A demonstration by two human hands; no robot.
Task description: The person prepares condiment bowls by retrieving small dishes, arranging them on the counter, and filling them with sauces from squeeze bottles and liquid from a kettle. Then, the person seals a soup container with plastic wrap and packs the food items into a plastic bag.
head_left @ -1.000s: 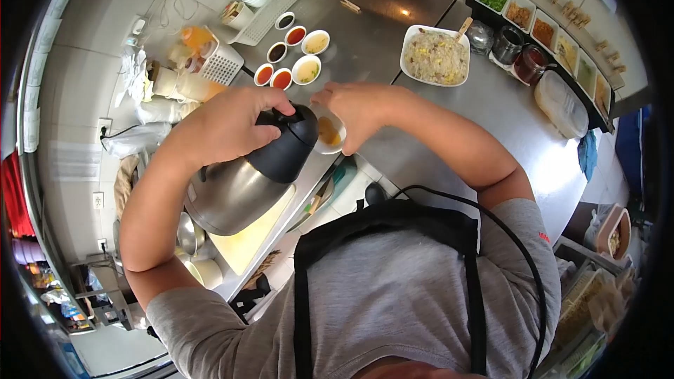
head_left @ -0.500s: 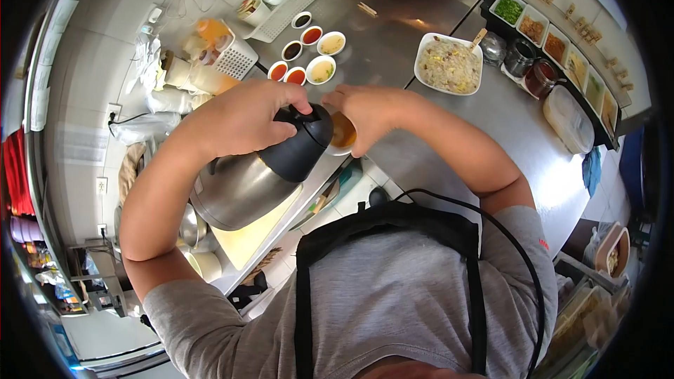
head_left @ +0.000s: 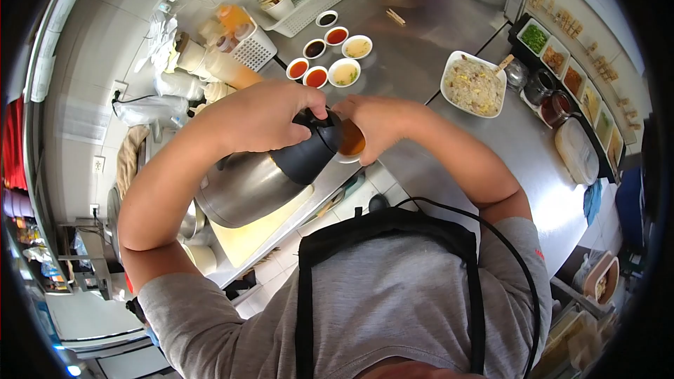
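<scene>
The tilted jug (head_left: pixel 256 179) lies left of the small bowl (head_left: pixel 350 142), with sauce dishes (head_left: pixel 328 63) on the counter (head_left: pixel 414 63) behind them.

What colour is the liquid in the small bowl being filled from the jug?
Amber-orange liquid in the small bowl, seen in the head view, the only one.

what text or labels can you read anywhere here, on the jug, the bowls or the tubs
No readable text anywhere.
Steel jug: no label shows.
Small bowl: plain.
Sauce dishes: plain.
Condiment tubs: no readable labels.
Red mark on the grey sleeve: too small to read.
</scene>
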